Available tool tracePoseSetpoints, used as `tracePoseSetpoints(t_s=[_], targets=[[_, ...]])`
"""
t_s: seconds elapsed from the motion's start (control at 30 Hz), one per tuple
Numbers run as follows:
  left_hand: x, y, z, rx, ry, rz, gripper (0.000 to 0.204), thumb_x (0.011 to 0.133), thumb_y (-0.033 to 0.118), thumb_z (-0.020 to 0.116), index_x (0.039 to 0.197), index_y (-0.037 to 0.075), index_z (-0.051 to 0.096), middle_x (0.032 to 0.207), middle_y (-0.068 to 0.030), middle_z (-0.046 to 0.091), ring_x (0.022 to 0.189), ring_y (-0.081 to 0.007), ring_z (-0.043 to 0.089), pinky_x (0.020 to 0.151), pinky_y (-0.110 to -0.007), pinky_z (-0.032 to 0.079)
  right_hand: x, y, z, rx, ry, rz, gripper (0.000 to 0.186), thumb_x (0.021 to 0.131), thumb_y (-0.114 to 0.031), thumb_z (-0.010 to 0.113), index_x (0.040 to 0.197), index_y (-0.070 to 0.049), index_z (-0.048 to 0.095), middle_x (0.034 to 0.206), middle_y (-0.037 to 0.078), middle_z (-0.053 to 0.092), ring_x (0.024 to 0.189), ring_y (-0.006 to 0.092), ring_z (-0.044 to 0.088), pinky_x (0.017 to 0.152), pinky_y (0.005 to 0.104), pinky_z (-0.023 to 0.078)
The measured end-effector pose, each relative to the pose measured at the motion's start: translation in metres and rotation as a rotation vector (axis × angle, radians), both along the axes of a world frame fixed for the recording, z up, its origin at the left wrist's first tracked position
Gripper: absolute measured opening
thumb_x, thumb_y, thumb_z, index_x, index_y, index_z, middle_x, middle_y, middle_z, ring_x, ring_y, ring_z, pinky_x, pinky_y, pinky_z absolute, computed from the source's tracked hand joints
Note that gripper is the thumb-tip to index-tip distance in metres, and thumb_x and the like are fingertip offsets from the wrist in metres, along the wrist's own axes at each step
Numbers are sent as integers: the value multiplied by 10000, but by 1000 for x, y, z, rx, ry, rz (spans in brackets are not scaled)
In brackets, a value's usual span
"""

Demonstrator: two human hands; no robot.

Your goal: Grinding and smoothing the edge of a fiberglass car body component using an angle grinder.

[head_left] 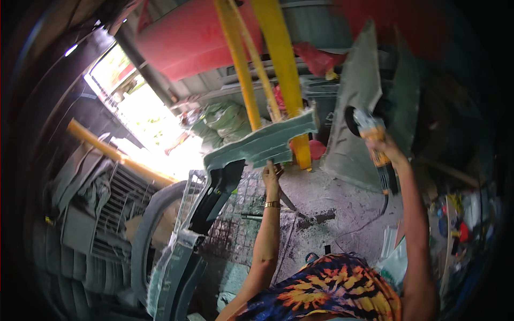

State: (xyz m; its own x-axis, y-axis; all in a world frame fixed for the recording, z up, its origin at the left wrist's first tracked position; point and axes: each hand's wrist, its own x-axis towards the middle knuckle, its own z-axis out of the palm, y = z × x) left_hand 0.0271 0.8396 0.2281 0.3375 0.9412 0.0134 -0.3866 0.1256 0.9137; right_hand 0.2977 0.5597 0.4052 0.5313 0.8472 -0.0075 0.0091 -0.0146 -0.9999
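A long, bent grey-green panel (251, 143), which looks moulded with rough pale edges, stretches from the lower left up to the middle. Its black inner part (217, 195) shows below the bend. My left hand (272, 175), with a watch on the wrist, is closed on the panel's lower edge near its right end. Out to the right, my right hand (383, 147) is wrapped round the body of a yellow-orange angle grinder (370, 128). The grinder's dark disc (352, 121) points up and left, apart from the panel. Whether the disc spins I cannot tell.
Yellow posts (284, 59) rise behind the panel. A large grey sheet (353, 107) leans just beyond the grinder. Its cord (381, 209) trails over the floor. Wire mesh (227, 227) lies below the panel; a wire rack (120, 200) stands left. Clutter (463, 230) fills the right side.
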Motion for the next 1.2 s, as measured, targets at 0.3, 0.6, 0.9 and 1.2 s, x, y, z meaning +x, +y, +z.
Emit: tracePoseSetpoints(t_s=[0.3, 0.6, 0.9, 1.2], targets=[[-30, -56, -20, -8, 78, 19, 356, 948, 381, 564, 896, 34, 621, 828, -55, 660, 710, -129, 596, 665, -266, 480, -19, -46, -169, -50, 385, 3, 289, 793, -226, 722, 959, -62, 552, 664, 31, 571, 492, 142, 572, 448, 285, 489], [-147, -206, -79, -301, 272, -73, 311, 967, 358, 541, 991, 56, 606, 907, -34, 647, 792, -132, 609, 721, -282, 492, -40, -46, -235, -286, 486, 2, 244, 811, -171, 708, 973, -76, 553, 680, 29, 571, 521, 138, 576, 485, 276, 498], [-293, -401, -209, -827, 716, 428, 269, 883, 286, 634, 1059, 92, 574, 881, -33, 649, 747, -170, 645, 644, -345, 523, -28, -21, -298, -316, 699, 240, 181, 857, -233, 684, 951, -108, 592, 704, 5, 577, 556, 124, 574, 491, 264, 489], [-285, -645, -191, -1110, 1253, 682, 440, 804, 417, 665, 734, -16, 695, 714, -148, 694, 682, -248, 691, 679, -379, 539, -88, 12, -295, -553, 573, 635, 207, 848, -253, 692, 948, -111, 580, 727, 7, 558, 600, 126, 560, 525, 274, 481]])
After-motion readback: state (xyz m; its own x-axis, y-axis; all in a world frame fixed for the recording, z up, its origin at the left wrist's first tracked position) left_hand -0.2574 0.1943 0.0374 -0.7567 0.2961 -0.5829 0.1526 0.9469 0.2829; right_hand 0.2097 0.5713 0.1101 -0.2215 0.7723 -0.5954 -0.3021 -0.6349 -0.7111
